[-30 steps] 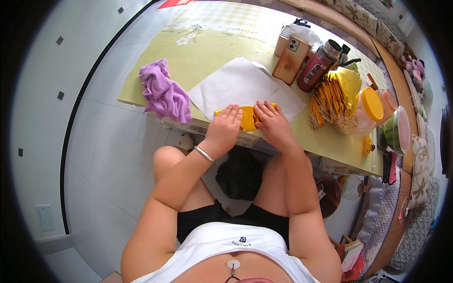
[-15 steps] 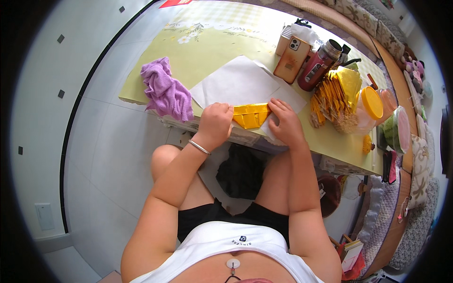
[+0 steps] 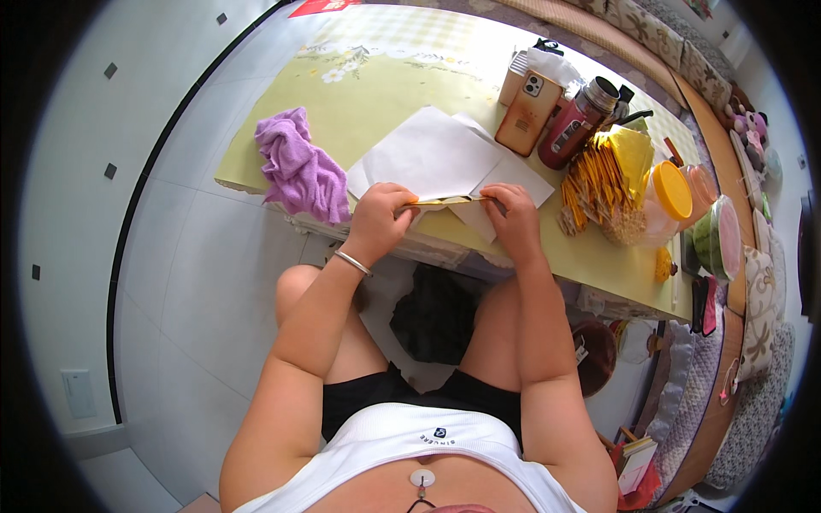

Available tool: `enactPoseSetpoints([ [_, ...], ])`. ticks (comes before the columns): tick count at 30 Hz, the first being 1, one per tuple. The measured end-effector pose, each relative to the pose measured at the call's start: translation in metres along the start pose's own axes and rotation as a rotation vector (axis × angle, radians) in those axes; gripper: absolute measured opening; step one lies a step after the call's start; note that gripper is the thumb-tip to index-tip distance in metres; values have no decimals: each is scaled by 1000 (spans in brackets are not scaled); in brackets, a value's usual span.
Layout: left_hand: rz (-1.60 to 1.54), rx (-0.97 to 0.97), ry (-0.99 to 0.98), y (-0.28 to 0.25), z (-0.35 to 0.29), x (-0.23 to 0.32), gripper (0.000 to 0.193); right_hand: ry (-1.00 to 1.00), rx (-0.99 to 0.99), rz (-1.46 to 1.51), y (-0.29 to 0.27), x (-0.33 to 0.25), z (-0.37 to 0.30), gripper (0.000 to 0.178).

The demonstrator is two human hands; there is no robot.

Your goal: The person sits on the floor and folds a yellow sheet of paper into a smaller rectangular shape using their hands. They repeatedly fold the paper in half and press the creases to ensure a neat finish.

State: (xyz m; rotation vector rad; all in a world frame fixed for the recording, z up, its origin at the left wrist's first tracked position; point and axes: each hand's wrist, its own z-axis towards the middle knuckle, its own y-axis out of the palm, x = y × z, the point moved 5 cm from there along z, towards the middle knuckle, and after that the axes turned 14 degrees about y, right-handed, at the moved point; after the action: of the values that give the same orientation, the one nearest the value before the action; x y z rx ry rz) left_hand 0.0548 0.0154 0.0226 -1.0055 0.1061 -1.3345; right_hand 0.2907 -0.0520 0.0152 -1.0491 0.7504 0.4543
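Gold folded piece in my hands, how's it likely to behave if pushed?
The gold folded piece is probably light, since it shows as a thin strip edge-on. It may hold its shape, as it spans nearly straight between the left fingers and right fingers. Gaps along its edge suggest loose layers that could buckle if pushed.

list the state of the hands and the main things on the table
left hand: pinching gold paper's left end
right hand: pinching its right end
gold paper: folded, seen edge-on
white paper: lying flat
towel: crumpled
phone: propped up, back showing
flask: upright
jar: yellow lid on
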Motion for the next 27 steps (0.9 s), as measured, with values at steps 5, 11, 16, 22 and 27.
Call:
enactPoseSetpoints([
  [5, -386, 103, -360, 3, -5, -25, 15, 64, 105, 240, 1, 3, -3, 9],
  [11, -578, 105, -452, 10, -8, -34, 12, 364, 6, 764, 7, 18, -4, 13],
  [16, -762, 212, -561, 13, -1, -30, 5, 426, 39, 1024, 9, 22, 0, 18],
  [22, -964, 334, -581, 19, -5, -39, 4, 351, 148, 1133, 12, 11, -3, 15],
  [27, -1063, 376, -600, 23, -8, -48, 9, 303, 195, 1054, 14, 4, 0, 14],
])
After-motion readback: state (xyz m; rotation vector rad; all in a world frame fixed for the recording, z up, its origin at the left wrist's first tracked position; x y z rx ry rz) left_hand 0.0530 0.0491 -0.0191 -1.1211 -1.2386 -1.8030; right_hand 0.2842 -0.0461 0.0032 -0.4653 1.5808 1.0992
